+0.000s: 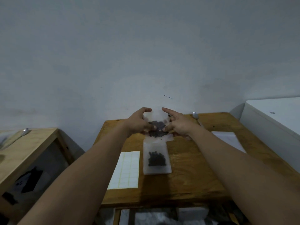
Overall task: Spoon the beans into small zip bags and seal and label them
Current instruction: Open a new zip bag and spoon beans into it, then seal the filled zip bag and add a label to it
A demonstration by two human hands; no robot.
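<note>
**Operator:** In the head view I'm holding a zip bag (155, 115) up off the table (194, 168), over its far end, with the beans (156, 124) sitting low in it. My left hand (138, 123) is curling round the bag's left edge. My right hand (178, 125) is pinching the right edge, with the forefinger stretching toward the top.

**Spotter:** Is the zip closed?

**Operator:** I cannot tell, because the mouth is too pale against the wall. I'm judging this to be the sealing step.

**Spotter:** Then I'm suggesting you hold it upright so the beans are sitting below the track. Start pinching at one corner and run thumb and finger across to the other, pushing the air out ahead.

**Operator:** Agreed. I'm also watching for a bean caught in the strip, since that would be leaving a gap.

**Spotter:** What is lying around you?

**Operator:** Under my hands a dark heap (156, 134) is lying on something clear, and I can't tell whether that is a bag. Nearer me a second bag (156, 158) with beans in it is lying flat, just beside the label sheet (126, 169) on its left. The spoon (195, 115) is resting at the far edge, to the right of my right hand.
</note>
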